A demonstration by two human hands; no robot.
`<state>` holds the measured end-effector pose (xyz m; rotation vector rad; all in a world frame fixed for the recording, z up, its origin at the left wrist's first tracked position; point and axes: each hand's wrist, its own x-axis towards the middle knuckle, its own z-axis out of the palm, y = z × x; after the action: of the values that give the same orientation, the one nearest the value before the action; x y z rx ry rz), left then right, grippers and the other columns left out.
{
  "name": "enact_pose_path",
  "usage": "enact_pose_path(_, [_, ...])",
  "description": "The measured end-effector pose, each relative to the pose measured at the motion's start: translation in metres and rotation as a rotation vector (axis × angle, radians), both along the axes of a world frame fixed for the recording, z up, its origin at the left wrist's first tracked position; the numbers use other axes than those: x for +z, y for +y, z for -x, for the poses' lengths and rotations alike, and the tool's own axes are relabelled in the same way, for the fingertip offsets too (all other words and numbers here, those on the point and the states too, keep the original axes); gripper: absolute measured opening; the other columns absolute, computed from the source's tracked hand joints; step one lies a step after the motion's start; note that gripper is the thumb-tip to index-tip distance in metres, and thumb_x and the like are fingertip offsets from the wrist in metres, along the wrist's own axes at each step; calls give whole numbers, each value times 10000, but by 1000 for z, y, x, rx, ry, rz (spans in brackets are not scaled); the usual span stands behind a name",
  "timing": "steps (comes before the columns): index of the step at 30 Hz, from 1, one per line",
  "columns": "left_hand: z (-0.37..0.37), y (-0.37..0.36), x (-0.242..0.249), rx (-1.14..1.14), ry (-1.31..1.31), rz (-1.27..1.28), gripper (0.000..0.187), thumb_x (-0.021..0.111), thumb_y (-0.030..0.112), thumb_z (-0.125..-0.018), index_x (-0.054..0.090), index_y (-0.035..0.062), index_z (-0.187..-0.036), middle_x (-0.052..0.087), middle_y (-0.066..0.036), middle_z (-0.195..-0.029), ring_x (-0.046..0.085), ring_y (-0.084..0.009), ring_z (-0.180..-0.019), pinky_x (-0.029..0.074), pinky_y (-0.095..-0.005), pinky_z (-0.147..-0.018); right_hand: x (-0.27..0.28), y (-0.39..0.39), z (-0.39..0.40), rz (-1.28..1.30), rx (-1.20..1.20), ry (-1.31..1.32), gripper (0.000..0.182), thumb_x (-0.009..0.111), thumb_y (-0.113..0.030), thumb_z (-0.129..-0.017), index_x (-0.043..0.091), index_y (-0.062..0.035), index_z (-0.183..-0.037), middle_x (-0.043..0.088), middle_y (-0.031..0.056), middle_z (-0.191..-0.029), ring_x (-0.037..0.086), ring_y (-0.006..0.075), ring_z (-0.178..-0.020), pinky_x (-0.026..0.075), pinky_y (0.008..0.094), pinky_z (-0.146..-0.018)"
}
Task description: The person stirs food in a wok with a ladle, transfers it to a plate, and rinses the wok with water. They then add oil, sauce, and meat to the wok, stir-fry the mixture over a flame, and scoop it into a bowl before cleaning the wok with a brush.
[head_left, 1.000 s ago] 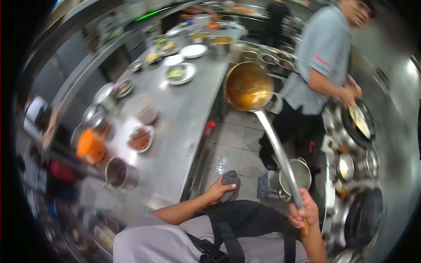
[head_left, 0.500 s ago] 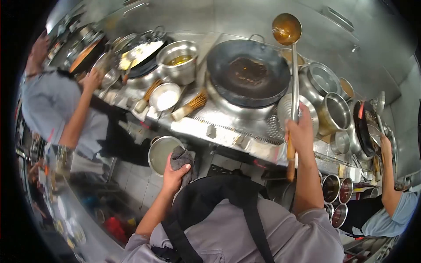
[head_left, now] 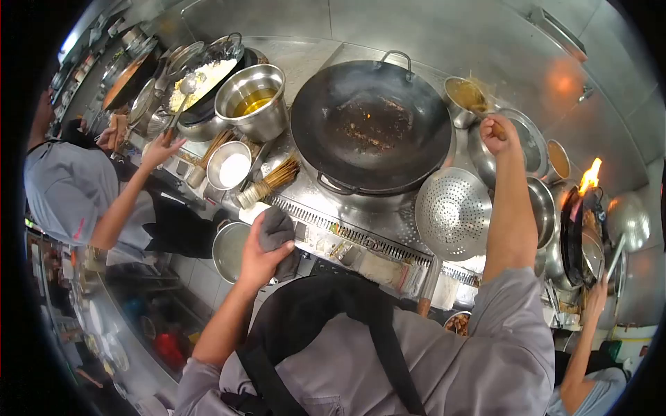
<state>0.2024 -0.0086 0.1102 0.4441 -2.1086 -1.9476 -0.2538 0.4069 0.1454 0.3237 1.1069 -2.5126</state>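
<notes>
A cook's right hand [head_left: 498,132] grips a wooden-handled steel ladle [head_left: 470,97] (bowl in a sauce pot) while the left hand [head_left: 260,248] clutches a grey cloth [head_left: 276,229]

The ladle [head_left: 479,104] is a long-handled metal one with a wooden grip; its bowl, wet with brown-orange sauce, dips into a small steel pot of like-coloured liquid at the far right of the stove, just right of the big black wok, and the handle slants back and to the right, the wooden end closed inside the right hand [head_left: 501,133]. The cloth [head_left: 277,239] is a dark grey rag, bunched and crumpled, clutched in the left hand [head_left: 260,255] at the near edge of the steel counter, left of the perforated strainer
</notes>
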Motion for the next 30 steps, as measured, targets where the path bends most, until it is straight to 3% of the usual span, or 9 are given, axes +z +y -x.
enact_pose_path(3, [46, 14, 20, -108, 71, 402, 764, 809, 80, -791, 421, 42, -1448, 562, -133, -1371, 554, -239, -1257, 430, -361, -1066, -37, 10, 12, 113, 60, -51, 93, 584, -16, -891, 497, -51, -888, 538, 39, -699, 553, 118, -556, 438, 242, -453])
enact_pose_path(5, [78, 29, 35, -222, 135, 621, 744, 821, 85, -771, 462, 61, -1422, 566, -124, -1370, 549, -240, -1268, 418, -357, -1079, -44, -3, -4, -246, 59, -9, 114, 601, -17, -856, 520, -34, -935, 552, 47, -692, 555, 136, -540, 449, 276, -448])
enact_pose_path(7, [106, 35, 22, -314, 218, 769, 716, 817, 70, -744, 489, 66, -1381, 565, -157, -1361, 557, -331, -1264, 429, -373, -1070, -55, 3, -12, -1065, 123, 351, 182, 601, -26, -826, 567, 1, -1003, 591, 65, -704, 567, 174, -526, 473, 328, -457])
enact_pose_path(11, [118, 32, -8, -381, 99, 720, 740, 797, 82, -738, 466, 135, -1398, 565, -156, -1287, 555, -382, -1217, 474, -430, -994, -9, 33, -80, -1233, -129, 364, 286, 590, -32, -811, 571, 40, -1087, 644, 124, -751, 618, 219, -551, 503, 374, -488])
enact_pose_path(17, [117, 25, -20, -330, 212, 689, 700, 805, 77, -749, 489, 95, -1374, 576, -147, -1277, 570, -339, -1219, 454, -388, -1027, -2, 124, -95, -1952, -10, 322, 371, 574, -99, -801, 581, 69, -1131, 702, 269, -917, 717, 375, -722, 571, 422, -729])
enact_pose_path(19, [117, 23, -26, -320, 203, 641, 707, 805, 73, -749, 484, 92, -1378, 575, -146, -1286, 564, -333, -1234, 446, -386, -1041, 2, 140, -89, -1618, 99, 140, 283, 596, -86, -836, 568, 66, -1074, 687, 216, -860, 712, 285, -761, 568, 389, -652])
enact_pose_path(21, [116, 24, -26, -321, 198, 632, 712, 805, 73, -748, 481, 94, -1381, 571, -146, -1296, 559, -330, -1243, 442, -384, -1045, 15, 148, -104, -660, -152, -32, 108, 581, -66, -885, 562, 19, -949, 616, 114, -761, 647, 195, -679, 507, 310, -536])
enact_pose_path(24, [116, 24, -30, -325, 226, 637, 720, 804, 71, -747, 474, 100, -1386, 559, -147, -1313, 550, -335, -1251, 440, -386, -1049, 32, 148, -136, -122, -168, -10, 84, 569, -60, -927, 535, -32, -856, 540, 48, -714, 566, 139, -602, 415, 246, -474])
enact_pose_path(30, [115, 16, -28, -390, 310, 655, 733, 804, 77, -740, 464, 130, -1387, 540, -156, -1306, 545, -368, -1227, 457, -413, -1019, 54, 107, -213, 295, -19, 85, 106, 558, -81, -959, 544, -3, -889, 557, 56, -774, 549, 110, -669, 403, 237, -517])
